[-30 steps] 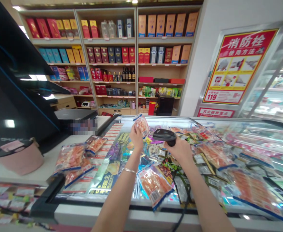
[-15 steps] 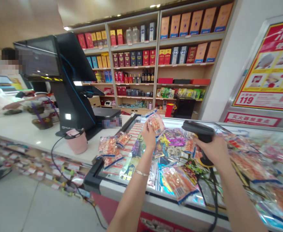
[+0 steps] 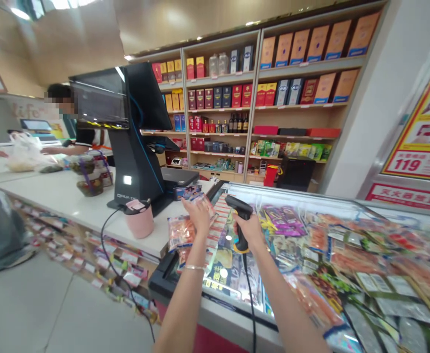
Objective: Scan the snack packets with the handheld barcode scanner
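My right hand is closed round the grip of a black barcode scanner, its cable hanging down in front of the freezer. To its left, my left hand is closed on a clear snack packet, partly hidden behind the fingers. Under and beside that hand, more snack packets with orange contents and blue edges lie at the left end of the glass-topped freezer. Purple packets are on the glass right of the scanner.
Many packaged foods spread over the right side. At left, the white counter bears a checkout screen, a pink cup and tied jars. A person stands behind it. Shelves of boxes rise behind.
My left hand has carried the snack packet left and down to the other packets. My right hand has moved left with the scanner. The view has turned left.
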Available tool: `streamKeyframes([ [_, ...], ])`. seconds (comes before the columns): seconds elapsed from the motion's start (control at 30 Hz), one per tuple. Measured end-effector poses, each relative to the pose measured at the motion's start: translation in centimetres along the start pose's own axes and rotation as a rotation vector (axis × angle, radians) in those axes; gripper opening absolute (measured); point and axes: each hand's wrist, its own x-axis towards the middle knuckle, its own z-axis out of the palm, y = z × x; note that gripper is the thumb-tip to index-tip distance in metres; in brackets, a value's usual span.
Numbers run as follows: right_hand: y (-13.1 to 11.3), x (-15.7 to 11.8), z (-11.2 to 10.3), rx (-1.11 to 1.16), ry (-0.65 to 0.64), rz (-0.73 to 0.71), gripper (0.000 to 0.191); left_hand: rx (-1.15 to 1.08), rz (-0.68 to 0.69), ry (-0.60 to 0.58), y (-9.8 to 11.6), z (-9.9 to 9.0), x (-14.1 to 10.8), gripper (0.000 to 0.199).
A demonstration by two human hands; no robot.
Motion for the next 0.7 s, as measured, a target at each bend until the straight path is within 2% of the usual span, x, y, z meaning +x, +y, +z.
streamKeyframes([
  [0.1,2.7,0.9,0.5,0.066,-0.027,0.098,0.026,0.195,0.240,-0.039,0.1,0.0,-1.2,0.060],
  [0.17,3.9,1.1,0.3,0.079,-0.024,0.132,0.027,0.359,0.370,-0.122,0.1,0.1,-1.8,0.057],
  [0.23,4.8,1.2,0.2,0.061,-0.029,0.145,0.028,0.499,0.434,-0.221,-0.2,0.3,-2.3,0.055],
  [0.33,5.6,1.3,0.1,0.040,-0.038,0.167,0.029,0.621,0.400,-0.324,-1.3,0.8,-2.8,0.053],
  [0.4,5.9,1.4,0.1,0.042,-0.032,0.182,0.029,0.662,0.373,-0.349,-2.1,1.1,-2.9,0.052],
  [0.7,5.5,1.3,0.4,0.022,-0.022,0.204,0.027,0.670,0.391,-0.336,-2.4,1.4,-3.1,0.051],
])
